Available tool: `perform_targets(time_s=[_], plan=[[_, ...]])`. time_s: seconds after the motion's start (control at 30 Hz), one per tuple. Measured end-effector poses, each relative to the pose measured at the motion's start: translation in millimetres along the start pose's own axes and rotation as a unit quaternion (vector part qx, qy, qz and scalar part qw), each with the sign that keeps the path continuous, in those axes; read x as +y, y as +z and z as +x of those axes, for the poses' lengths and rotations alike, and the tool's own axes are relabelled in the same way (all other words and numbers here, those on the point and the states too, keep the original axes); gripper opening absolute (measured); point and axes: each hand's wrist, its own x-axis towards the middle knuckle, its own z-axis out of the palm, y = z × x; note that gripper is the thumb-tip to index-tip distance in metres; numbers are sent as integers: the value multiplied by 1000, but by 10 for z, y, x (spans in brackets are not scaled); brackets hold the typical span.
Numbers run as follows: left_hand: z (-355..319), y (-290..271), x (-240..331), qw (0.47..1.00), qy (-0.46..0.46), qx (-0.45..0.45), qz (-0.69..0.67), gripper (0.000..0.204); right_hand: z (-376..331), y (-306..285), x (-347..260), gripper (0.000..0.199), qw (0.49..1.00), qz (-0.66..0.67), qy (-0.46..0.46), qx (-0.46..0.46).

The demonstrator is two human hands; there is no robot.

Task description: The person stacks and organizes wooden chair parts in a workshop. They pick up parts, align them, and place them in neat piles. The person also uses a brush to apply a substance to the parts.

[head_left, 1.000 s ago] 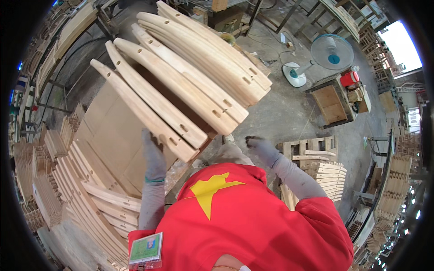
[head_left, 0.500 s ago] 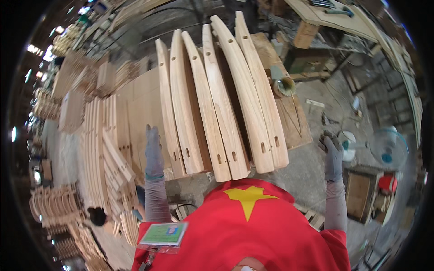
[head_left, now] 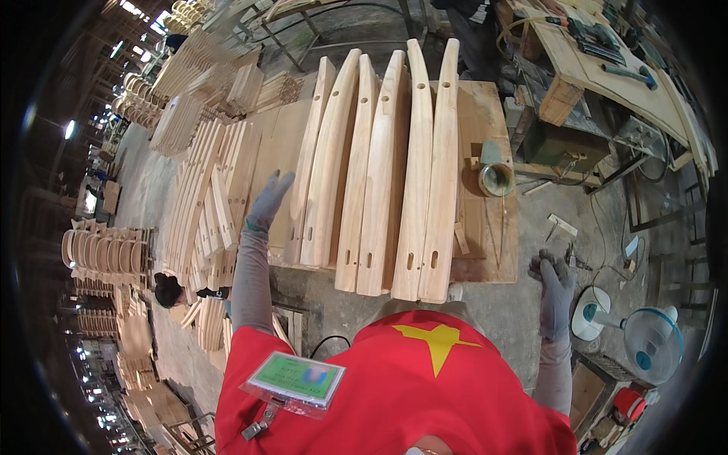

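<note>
Several curved, pale wooden slats [head_left: 375,182], each with a round hole near the far end and most with a slot near the close end, lie side by side on a board-topped table [head_left: 485,250]. Just left of them is my left hand [head_left: 270,201], in a grey glove, its fingers stretched out and nothing in it. It looks apart from the leftmost slat, over a flat brown panel [head_left: 277,144]. My right hand [head_left: 555,294], also gloved in grey, hangs off the table's right side above the floor, empty, with fingers loosely apart.
A tin cup [head_left: 497,179] stands on the table to the right. Stacked wooden parts [head_left: 201,197] fill the left, with a crouching person [head_left: 168,290] near them. A standing fan [head_left: 651,345] is at right; a workbench [head_left: 599,83] with tools stands far right.
My view has turned, so the surroundings sit differently in it. My left hand has reached forward, nearer the slats. My right hand's fingers are more spread than before.
</note>
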Motion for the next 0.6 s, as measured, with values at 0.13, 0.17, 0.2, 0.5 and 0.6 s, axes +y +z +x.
perform_targets(time_s=[0.13, 0.17, 0.2, 0.5, 0.6], plan=[[72, 37, -200, 955, -192, -40, -221, 89, -322, 133, -150, 35, 998, -60, 0, -24], [188, 85, -201, 950, -179, -50, -251, 86, -351, 157, -143, 34, 998, -58, -1, -11], [306, 119, -208, 943, -167, -61, -281, 83, -371, 169, -112, 34, 998, -55, -1, 1], [1421, 489, -282, 854, -4, -206, -477, 80, -854, 740, 472, 29, 991, -29, 2, 127], [1634, 631, -168, 843, 4, -199, -500, 79, -1220, 1013, 568, 28, 984, -53, 26, 170]])
